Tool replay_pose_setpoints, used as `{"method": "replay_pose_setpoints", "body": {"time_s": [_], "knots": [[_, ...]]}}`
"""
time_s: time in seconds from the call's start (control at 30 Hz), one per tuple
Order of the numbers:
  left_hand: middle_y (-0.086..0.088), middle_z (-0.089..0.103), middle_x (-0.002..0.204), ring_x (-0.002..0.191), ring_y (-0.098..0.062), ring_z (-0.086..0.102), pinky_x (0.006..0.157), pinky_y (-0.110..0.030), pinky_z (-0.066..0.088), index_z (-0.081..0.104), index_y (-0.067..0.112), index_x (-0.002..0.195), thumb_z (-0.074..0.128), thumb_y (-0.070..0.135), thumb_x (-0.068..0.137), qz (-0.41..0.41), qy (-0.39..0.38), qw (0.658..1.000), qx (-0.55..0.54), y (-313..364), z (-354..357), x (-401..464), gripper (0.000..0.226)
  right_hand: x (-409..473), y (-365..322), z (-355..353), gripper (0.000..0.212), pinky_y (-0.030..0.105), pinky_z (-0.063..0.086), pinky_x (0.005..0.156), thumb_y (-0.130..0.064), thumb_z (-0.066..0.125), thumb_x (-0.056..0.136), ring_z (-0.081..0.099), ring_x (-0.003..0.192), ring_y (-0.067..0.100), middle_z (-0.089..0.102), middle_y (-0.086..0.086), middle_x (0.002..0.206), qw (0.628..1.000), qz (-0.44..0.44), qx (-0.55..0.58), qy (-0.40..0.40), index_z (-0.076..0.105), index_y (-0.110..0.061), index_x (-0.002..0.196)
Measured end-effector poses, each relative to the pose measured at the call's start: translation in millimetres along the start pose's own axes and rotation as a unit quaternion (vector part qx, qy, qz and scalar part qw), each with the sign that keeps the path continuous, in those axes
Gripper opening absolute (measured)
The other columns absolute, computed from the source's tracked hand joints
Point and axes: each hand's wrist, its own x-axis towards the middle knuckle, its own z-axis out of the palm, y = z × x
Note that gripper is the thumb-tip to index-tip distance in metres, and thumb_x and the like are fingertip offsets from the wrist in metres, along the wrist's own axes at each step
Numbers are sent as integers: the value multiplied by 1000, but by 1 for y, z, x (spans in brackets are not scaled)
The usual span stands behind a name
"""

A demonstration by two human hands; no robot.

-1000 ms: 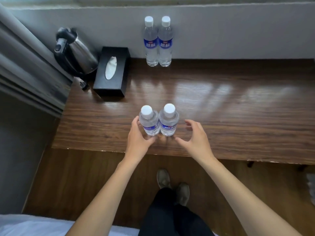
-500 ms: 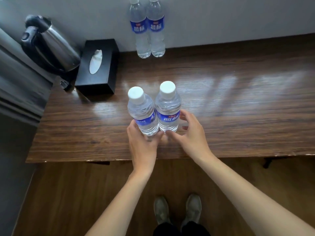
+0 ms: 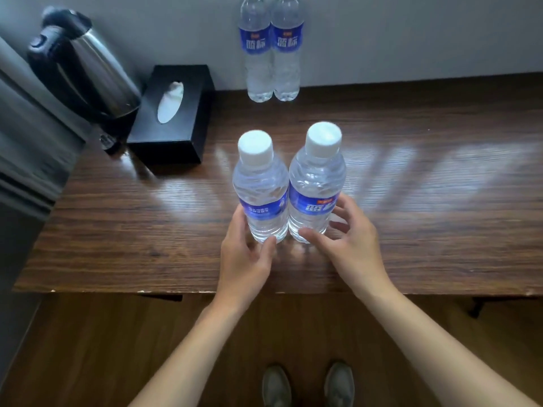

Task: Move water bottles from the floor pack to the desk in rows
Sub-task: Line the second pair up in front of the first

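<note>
Desk (image 3: 411, 230) — hands cradle two upright bottles (image 3: 289, 195).

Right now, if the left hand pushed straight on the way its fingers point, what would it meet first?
The left hand already cups the left clear plastic water bottle with a white cap. Further along that line, probably the rear pair of blue-labelled bottles at the wall; depth is unclear.

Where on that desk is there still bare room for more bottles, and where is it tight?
The desk is bare all along its right side, from the front pair of bottles to the right edge. A bare strip also lies between that pair and the back pair of bottles at the wall. The left rear corner is crowded: kettle and tissue box.
</note>
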Motion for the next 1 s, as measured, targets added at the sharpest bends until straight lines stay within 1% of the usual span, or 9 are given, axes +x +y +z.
{"method": "replay_pose_setpoints", "body": {"time_s": [0.1, 0.37, 0.47, 0.57, 0.6, 0.67, 0.77, 0.93, 1.0], "knots": [[3, 64, 123, 118, -12, 62, 101, -40, 51, 50, 12, 132, 74, 1, 81, 11, -3, 1000, 17, -5, -1, 1, 57, -2, 4, 4, 65, 19, 54, 84, -30, 86, 64, 63, 105, 3, 66, -8, 113, 1000, -4, -7, 14, 55, -28, 120], [4, 53, 117, 108, -10, 59, 94, -37, 54, 52, 18, 125, 88, 26, 68, -10, 50, 997, 58, -1, 6, 15, 68, -2, 6, 8, 63, 27, 54, 89, -29, 86, 67, 62, 107, 6, 67, -9, 114, 999, -7, -22, 27, 55, -26, 122], [5, 48, 116, 107, -7, 54, 95, -33, 52, 52, 16, 124, 88, 30, 66, -6, 48, 995, 92, 2, 9, 19, 69, -2, 6, 8, 64, 23, 53, 88, -29, 86, 67, 61, 108, 5, 67, -9, 115, 999, -9, -26, 29, 55, -25, 122], [6, 50, 118, 116, -16, 55, 98, -42, 51, 53, 17, 122, 86, 36, 67, 0, 22, 997, 69, 2, 7, 20, 67, -3, 7, 8, 65, 16, 51, 87, -30, 85, 67, 60, 109, 4, 66, -8, 115, 999, -10, -22, 28, 55, -23, 123], [5, 53, 121, 119, -18, 57, 99, -45, 51, 53, 18, 124, 84, 35, 69, -2, 10, 999, 41, 1, 5, 19, 65, -3, 7, 8, 65, 14, 50, 86, -30, 85, 67, 60, 109, 4, 66, -8, 116, 999, -11, -23, 27, 55, -22, 124], [-1, 60, 127, 122, -20, 59, 102, -49, 49, 51, 16, 130, 78, 19, 77, -9, -17, 1000, -14, 1, 1, 18, 60, -3, 7, 8, 65, 13, 49, 87, -31, 85, 67, 60, 110, 3, 66, -9, 116, 999, -13, -27, 26, 55, -23, 124], [-4, 65, 126, 121, -20, 61, 104, -51, 48, 51, 9, 132, 68, 0, 82, -14, -30, 998, -49, 3, -2, 18, 54, -2, 8, 7, 65, 19, 51, 89, -32, 85, 67, 59, 111, 4, 66, -10, 116, 999, -14, -30, 26, 55, -24, 124], [0, 67, 122, 115, -18, 65, 101, -48, 51, 53, 13, 130, 80, 5, 77, -38, 24, 998, -54, 4, 3, 15, 60, -2, 10, 8, 65, 26, 52, 91, -31, 85, 68, 59, 112, 5, 66, -10, 117, 999, -14, -32, 31, 55, -24, 125], [3, 67, 121, 113, -16, 65, 99, -47, 52, 53, 16, 129, 85, 12, 74, -43, 39, 997, -46, 4, 5, 13, 63, -2, 10, 8, 66, 24, 52, 90, -31, 85, 68, 59, 111, 5, 66, -10, 117, 999, -15, -34, 34, 55, -24, 126]]}}
